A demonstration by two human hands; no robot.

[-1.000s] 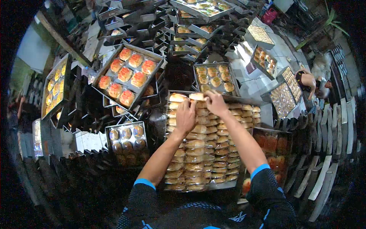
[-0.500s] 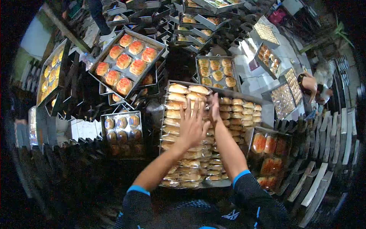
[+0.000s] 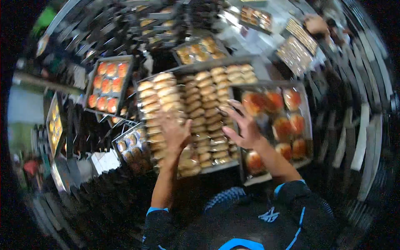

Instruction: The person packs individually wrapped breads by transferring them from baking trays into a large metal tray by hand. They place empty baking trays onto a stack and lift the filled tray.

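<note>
A large metal tray [image 3: 221,168] in front of me is packed with rows of golden oblong buns [image 3: 204,121], seemingly in clear wrap. Over the left rows lies my left hand [image 3: 173,131], its thumb apart and its fingers blurred by motion; nothing shows in its grasp. My right hand [image 3: 246,129] hovers or rests near the tray's right rows, fingers and thumb spread, holding nothing. Whether it touches the buns I cannot tell. Just beside it, under my forearm, a second tray [image 3: 307,125] holds orange-red glazed buns [image 3: 282,127].
To the left stand a tray of red-topped buns [image 3: 107,85] and a smaller tray of wrapped buns [image 3: 132,146]. Behind is a tray of yellowish buns [image 3: 201,51]. Stacked dark trays [image 3: 346,116] line the right. Part of a person [image 3: 316,25] appears at upper right.
My view has turned, and the trays sit differently in it. My hands, close together over the tray before, are now apart: left over the left rows, right near the glazed buns.
</note>
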